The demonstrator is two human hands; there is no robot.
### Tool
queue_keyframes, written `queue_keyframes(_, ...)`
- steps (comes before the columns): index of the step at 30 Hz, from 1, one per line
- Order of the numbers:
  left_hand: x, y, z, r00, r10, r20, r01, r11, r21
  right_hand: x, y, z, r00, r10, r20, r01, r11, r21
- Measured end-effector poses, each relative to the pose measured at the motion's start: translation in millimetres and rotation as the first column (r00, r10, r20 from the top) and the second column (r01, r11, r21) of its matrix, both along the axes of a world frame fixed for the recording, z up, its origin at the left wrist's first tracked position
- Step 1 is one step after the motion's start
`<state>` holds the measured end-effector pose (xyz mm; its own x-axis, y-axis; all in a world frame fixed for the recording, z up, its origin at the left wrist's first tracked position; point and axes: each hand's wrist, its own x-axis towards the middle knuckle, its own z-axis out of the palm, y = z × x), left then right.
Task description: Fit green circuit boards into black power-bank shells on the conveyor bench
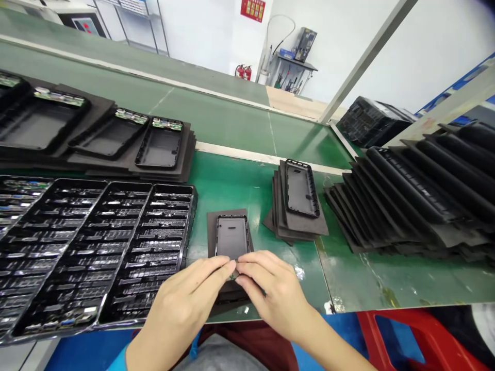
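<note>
A black plastic case shell [232, 236] lies open side up on a dark foam sheet [212, 229], near the bench's front edge. Over the shell's near end, my left hand [189, 291] and my right hand [273, 283] meet fingertip to fingertip. Both are closed on a small green circuit board [232, 276], mostly hidden by the fingers. The near part of the shell is covered by my hands.
Left, a black compartment tray [131, 252] holds small parts; behind it, shells with boards [160, 144] rest on foam sheets. To the right, another shell [300, 188] tops a foam pile, beside a large leaning stack [402, 196]. A red stool [417, 335] stands below.
</note>
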<state>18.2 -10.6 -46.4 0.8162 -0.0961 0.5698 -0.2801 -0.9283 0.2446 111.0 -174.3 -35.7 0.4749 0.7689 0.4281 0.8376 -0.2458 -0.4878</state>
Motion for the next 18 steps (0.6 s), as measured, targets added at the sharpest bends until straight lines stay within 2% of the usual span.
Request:
queue_keyframes(5, 13, -6, -4.0, 0.998, 0.069, -0.011, -0.069, 0.997, -0.028, 9, 0, -12.3, 0.989, -0.014, 0.15, 0.005, 0.998, 0.061)
queue_keyframes(7, 17, -9, -4.5, 0.985, 0.16, -0.056, -0.163, 0.986, -0.044, 13, 1, -16.7, 0.989, -0.043, 0.142, 0.027, 0.994, 0.108)
queue_keyframes(8, 19, -11, -4.3, 0.96, 0.251, -0.12, -0.258, 0.965, -0.039, 15, 1, -18.4, 0.99, -0.065, 0.124, 0.048, 0.99, 0.13)
queue_keyframes(10, 24, -15, -3.4, 0.853, 0.436, -0.287, -0.45, 0.893, 0.018, 18, 2, -20.7, 0.989, -0.122, 0.081, 0.106, 0.979, 0.173)
queue_keyframes(12, 30, -17, -2.9, 0.738, 0.53, -0.417, -0.542, 0.834, 0.102, 20, 2, -21.9, 0.984, -0.172, 0.042, 0.16, 0.964, 0.215)
queue_keyframes(15, 41, -19, -4.5, 0.68, 0.532, -0.504, -0.544, 0.827, 0.139, 21, 4, -22.8, 0.978, -0.211, 0.003, 0.203, 0.943, 0.262)
queue_keyframes(18, 49, -20, -6.0, 0.644, 0.512, -0.568, -0.559, 0.822, 0.108, 21, 6, -22.5, 0.976, -0.22, 0.002, 0.21, 0.935, 0.285)
